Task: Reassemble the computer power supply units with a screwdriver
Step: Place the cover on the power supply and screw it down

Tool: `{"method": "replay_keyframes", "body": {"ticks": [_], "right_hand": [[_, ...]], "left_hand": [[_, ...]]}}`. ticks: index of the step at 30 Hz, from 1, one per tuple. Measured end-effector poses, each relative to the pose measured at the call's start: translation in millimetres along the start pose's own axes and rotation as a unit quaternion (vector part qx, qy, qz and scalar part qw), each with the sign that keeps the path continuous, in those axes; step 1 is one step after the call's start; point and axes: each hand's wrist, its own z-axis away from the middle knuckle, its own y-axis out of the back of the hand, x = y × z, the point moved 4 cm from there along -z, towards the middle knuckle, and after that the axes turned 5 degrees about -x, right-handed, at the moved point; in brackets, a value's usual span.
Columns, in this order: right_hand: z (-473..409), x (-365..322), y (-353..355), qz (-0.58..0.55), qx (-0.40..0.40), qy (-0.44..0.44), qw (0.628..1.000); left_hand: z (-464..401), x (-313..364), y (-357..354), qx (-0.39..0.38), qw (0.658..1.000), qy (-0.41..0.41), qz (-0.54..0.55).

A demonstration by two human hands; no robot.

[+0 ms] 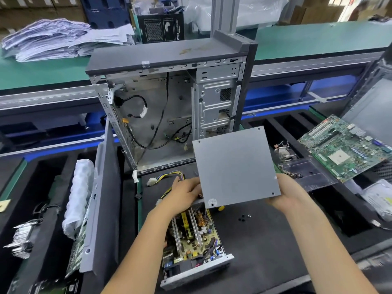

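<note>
Two bare forearms, entering from the lower edge. No sleeves, gloves, watch or rings in sight. Left hand (184, 193) and right hand (285, 193) both uncovered, with short, unpainted nails on the left fingers (177, 181).

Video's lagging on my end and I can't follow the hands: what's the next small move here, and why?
Probably lower the grey cover onto the open power supply. Both hands, left and right, hold it tilted above the exposed board, and loose screws wait on the mat.
</note>
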Motion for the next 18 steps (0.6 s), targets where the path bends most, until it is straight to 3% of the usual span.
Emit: {"method": "replay_keyframes", "body": {"ticks": [2,4,6,8,11,14,18], "right_hand": [[6,7,-11,-0.039,-0.034,-0.023,0.998],[6,15,-14,-0.093,-0.056,-0.047,0.993],[12,21,-17,-0.169,-0.042,-0.085,0.981],[11,32,-14,-0.204,-0.035,-0.121,0.971],[5,50,-3,-0.133,-0.032,-0.12,0.983],[-6,59,4,-0.004,-0.007,-0.067,0.998],[-13,72,-5,-0.042,-0.002,-0.103,0.994]], "left_hand": [[-2,6,2,0.044,0.998,0.002,0.048],[0,14,11,0.131,0.978,0.021,0.163],[8,22,15,0.167,0.923,0.041,0.343],[14,26,15,0.127,0.876,0.05,0.463],[22,25,13,0.081,0.866,0.069,0.49],[29,18,5,0.096,0.853,0.093,0.504],[45,8,-2,0.077,0.862,0.105,0.489]]}}
